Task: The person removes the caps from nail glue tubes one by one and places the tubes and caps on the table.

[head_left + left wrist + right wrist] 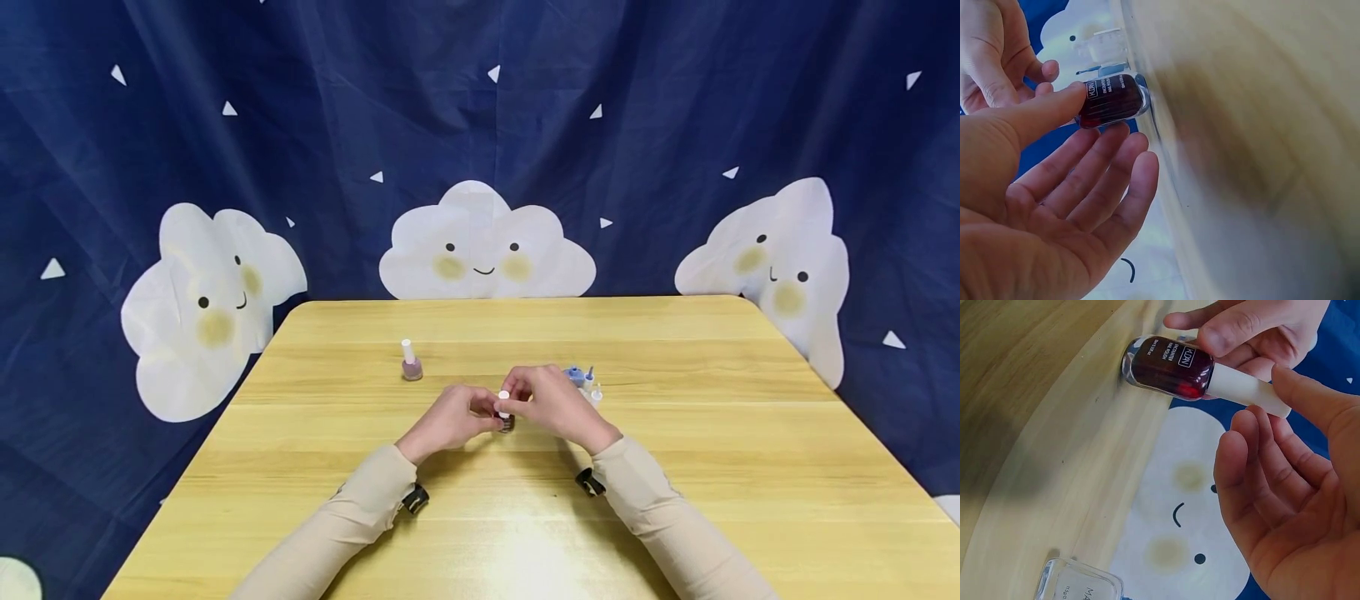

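While a mauve nail polish bottle (412, 369) stands upright on the bench (262, 450), well apart from the others, probably just to keep it out of the working space, both hands are busy with a second bottle to its right. The left hand (456, 417) is partly closed: its thumb presses the upper part of the dark red nail polish bottle (1169, 367) against fingertips behind, and its spare fingers curve loosely below. That low hold likely serves to steady the glass and leave the top free. The bottle is upright between the hands, near the middle of the bench; whether its base touches the wood I cannot tell. Its long white cap (1244, 387) is on the neck, though how tightly is unclear. At the cap's far end, the right hand (555, 404) has thumb and fingertips pinched round it, the palm hollow; gripping the tip probably allows a turn against the steadied glass. Just beyond that hand stand a blue bottle (574, 376) and a white-capped bottle (596, 397), grouped close, perhaps to stay within reach; the hand partly hides this cluster.
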The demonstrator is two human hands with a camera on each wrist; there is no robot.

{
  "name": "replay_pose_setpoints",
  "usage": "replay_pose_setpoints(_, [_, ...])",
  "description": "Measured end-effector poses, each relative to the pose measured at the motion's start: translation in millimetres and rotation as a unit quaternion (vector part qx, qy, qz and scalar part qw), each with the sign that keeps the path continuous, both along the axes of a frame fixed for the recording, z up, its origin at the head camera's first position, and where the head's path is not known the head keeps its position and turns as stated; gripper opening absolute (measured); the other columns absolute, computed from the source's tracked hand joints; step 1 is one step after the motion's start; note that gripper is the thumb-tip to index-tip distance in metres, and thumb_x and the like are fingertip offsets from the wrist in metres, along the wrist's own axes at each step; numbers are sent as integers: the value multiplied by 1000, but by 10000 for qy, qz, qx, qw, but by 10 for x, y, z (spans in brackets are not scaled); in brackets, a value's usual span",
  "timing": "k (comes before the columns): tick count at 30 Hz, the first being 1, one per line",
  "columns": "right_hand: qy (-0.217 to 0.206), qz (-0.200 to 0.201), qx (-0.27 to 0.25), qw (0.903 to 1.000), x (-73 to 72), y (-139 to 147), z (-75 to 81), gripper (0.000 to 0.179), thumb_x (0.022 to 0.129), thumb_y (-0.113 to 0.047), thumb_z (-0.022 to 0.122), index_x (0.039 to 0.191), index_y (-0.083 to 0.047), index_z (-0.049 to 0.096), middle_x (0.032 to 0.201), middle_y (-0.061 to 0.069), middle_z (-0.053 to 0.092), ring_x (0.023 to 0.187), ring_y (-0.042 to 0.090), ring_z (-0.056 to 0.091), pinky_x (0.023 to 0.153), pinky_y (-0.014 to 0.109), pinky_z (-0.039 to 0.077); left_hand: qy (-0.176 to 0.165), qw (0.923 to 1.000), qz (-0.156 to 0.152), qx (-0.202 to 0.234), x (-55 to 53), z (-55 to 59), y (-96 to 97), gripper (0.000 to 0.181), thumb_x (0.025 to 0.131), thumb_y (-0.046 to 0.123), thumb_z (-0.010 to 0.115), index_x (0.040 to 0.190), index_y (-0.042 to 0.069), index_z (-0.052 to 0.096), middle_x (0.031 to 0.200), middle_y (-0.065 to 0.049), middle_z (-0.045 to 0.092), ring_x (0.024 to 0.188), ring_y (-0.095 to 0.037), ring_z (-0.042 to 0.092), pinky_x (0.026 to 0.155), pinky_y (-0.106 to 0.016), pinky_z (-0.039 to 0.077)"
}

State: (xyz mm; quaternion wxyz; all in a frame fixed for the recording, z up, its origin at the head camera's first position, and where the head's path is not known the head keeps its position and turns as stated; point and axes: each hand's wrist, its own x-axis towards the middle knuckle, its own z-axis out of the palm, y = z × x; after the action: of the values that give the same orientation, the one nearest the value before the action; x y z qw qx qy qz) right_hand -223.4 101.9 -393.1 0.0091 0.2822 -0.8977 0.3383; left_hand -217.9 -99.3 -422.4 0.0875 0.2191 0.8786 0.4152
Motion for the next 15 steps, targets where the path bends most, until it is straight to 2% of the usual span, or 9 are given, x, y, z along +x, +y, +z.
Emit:
replay_pose_setpoints(5, [-38, -11, 18, 10000, 8, -4, 10, 13, 91, -22, 80, 93, -13, 70, 76, -10, 69, 67, 3, 60, 62, 23, 49, -22, 9999, -11, 112, -2, -4, 11, 14, 92, 11, 77, 106, 8, 78, 96, -1, 79, 88, -10, 71, 86, -32, 56])
replay_pose_setpoints(15, [11, -7, 81, 10000, 3, -2, 21, 15, 90, -25, 81, 88, -16, 69, 73, -11, 67, 67, 4, 59, 62, 23, 48, -21, 9999, 120, -85, 13, 11, 27, 11, 90, 12, 79, 101, 9, 80, 90, 0, 79, 82, -7, 69, 84, -32, 55])
